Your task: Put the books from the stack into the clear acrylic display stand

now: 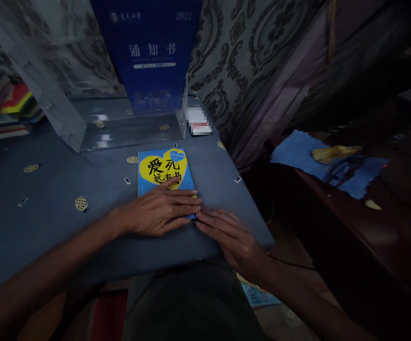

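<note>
A small blue book (187,176) with a yellow heart and black Chinese characters on its cover lies shut on the table. Across its lower half rests my left hand (160,208), palm down with the fingers stretched out. My right hand (228,234) is at the book's lower right corner, its fingers extended and the tips touching or very close to that corner. Under my left hand, the bottom part of the cover is hidden.
Behind the book, a clear acrylic stand (120,135) holds an upright dark blue booklet (153,57). A stack of books (8,111) is at the far left. Right of the table (49,227), a dark red surface (319,189) bears a blue cloth (297,149). Patterned curtains hang behind.
</note>
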`<action>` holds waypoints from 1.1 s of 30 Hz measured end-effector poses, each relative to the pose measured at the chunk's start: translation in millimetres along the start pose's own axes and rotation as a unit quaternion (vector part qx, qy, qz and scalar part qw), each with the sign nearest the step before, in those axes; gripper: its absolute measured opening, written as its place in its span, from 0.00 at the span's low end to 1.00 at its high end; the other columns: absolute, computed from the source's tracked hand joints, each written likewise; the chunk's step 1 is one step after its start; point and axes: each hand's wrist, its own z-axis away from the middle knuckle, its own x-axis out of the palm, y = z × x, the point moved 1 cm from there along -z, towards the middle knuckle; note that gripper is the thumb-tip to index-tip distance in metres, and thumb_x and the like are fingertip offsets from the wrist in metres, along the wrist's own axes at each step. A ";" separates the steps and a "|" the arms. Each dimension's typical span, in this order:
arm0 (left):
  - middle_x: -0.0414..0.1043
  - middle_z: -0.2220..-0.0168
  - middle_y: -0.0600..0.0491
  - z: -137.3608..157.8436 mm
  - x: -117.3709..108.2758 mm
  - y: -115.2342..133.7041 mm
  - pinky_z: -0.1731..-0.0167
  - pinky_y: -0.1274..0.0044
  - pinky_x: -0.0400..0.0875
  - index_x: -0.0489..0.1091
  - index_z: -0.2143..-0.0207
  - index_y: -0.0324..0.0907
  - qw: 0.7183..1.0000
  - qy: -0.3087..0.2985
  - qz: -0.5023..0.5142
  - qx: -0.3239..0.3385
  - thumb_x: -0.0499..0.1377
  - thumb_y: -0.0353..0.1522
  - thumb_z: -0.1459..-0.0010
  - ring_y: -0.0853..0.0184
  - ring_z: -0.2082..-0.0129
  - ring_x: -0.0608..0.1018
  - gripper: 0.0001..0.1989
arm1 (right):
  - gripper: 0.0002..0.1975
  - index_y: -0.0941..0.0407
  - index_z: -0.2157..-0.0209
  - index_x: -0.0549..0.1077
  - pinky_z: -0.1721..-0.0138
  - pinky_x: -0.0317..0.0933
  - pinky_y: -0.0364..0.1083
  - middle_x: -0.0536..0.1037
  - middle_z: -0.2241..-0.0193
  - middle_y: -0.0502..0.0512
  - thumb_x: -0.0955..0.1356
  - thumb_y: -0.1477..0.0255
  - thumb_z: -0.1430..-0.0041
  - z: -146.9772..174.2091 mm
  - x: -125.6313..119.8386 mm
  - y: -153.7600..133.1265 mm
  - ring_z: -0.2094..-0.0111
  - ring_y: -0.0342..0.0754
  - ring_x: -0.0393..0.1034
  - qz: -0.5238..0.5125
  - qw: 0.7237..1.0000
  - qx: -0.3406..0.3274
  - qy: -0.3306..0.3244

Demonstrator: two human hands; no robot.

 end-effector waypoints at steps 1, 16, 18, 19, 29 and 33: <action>0.70 0.38 0.46 0.0 0.1 0.5 0.29 0.58 0.46 0.66 0.37 0.40 1.000 0.000 -0.003 0.002 0.50 0.36 0.27 0.60 0.33 0.67 0.21 | 0.25 0.55 0.38 0.69 0.46 0.72 0.58 0.80 0.47 0.63 0.59 0.82 0.33 0.6 0.5 0.2 0.43 0.53 0.73 -0.001 1.000 0.003 -0.002; 0.69 0.37 0.47 3.1 2.6 1.1 0.29 0.60 0.48 0.65 0.37 0.38 0.999 -0.001 -0.051 0.010 0.49 0.38 0.27 0.62 0.33 0.67 0.22 | 0.18 0.57 0.50 0.76 0.47 0.71 0.56 0.82 0.50 0.63 0.59 0.82 0.32 3.4 4.1 3.3 0.45 0.52 0.74 0.027 1.000 0.001 -0.001; 0.68 0.36 0.48 5.8 5.2 4.5 0.29 0.60 0.47 0.64 0.36 0.39 0.997 0.000 -0.071 -0.001 0.49 0.39 0.27 0.62 0.33 0.67 0.22 | 0.18 0.57 0.50 0.76 0.47 0.71 0.56 0.82 0.50 0.62 0.59 0.82 0.33 2.3 2.4 1.6 0.45 0.52 0.74 0.029 1.000 -0.001 0.003; 0.67 0.36 0.47 7.5 6.9 7.0 0.29 0.60 0.47 0.63 0.36 0.39 0.996 0.001 -0.084 -0.007 0.49 0.39 0.27 0.62 0.33 0.67 0.22 | 0.18 0.57 0.51 0.76 0.47 0.72 0.56 0.82 0.50 0.62 0.60 0.82 0.34 1.2 1.3 0.6 0.46 0.52 0.75 0.028 1.000 -0.004 0.004; 0.69 0.37 0.44 27.3 31.5 48.1 0.29 0.57 0.46 0.66 0.39 0.33 0.969 0.075 -0.231 -0.038 0.49 0.37 0.27 0.60 0.35 0.70 0.21 | 0.14 0.58 0.56 0.77 0.52 0.76 0.53 0.83 0.54 0.64 0.63 0.84 0.35 -7.3 -4.1 -5.6 0.51 0.52 0.78 0.025 0.999 -0.015 0.021; 0.71 0.38 0.44 38.7 39.5 57.9 0.28 0.56 0.44 0.67 0.40 0.33 0.958 0.108 -0.255 -0.072 0.50 0.36 0.27 0.61 0.36 0.71 0.20 | 0.16 0.56 0.54 0.78 0.53 0.76 0.53 0.83 0.53 0.63 0.63 0.84 0.35 -6.4 -4.3 -5.2 0.52 0.52 0.79 0.028 1.000 -0.010 0.008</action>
